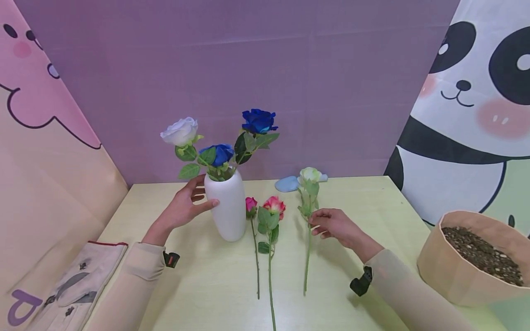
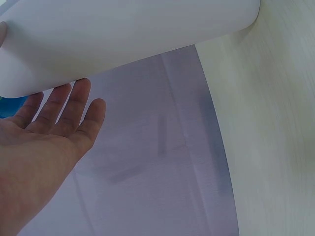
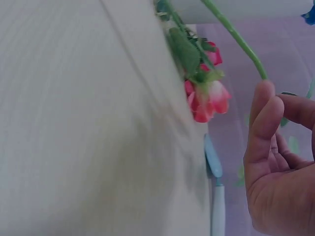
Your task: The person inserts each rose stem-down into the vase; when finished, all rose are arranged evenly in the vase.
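A white vase (image 1: 228, 209) stands upright on the table, holding a pale white rose (image 1: 181, 132) and two blue roses (image 1: 259, 121). My left hand (image 1: 182, 209) holds its upper side, thumb across the front and the other fingers behind. In the left wrist view those fingertips touch the vase wall (image 2: 147, 34). With thumb and fingers, my right hand (image 1: 339, 230) pinches the stem of a greenish-white rose (image 1: 309, 175) just below its leaves. The right wrist view shows its green stem (image 3: 236, 37) raised over the table.
Between vase and right hand lie a magenta rose (image 1: 250, 204) and a pink-white rose (image 1: 274, 207). A light blue shovel-like tool (image 1: 287, 184) lies at the back edge. A tan pot of soil (image 1: 439, 266) stands at right, a pale folded cloth item (image 1: 78, 285) at left.
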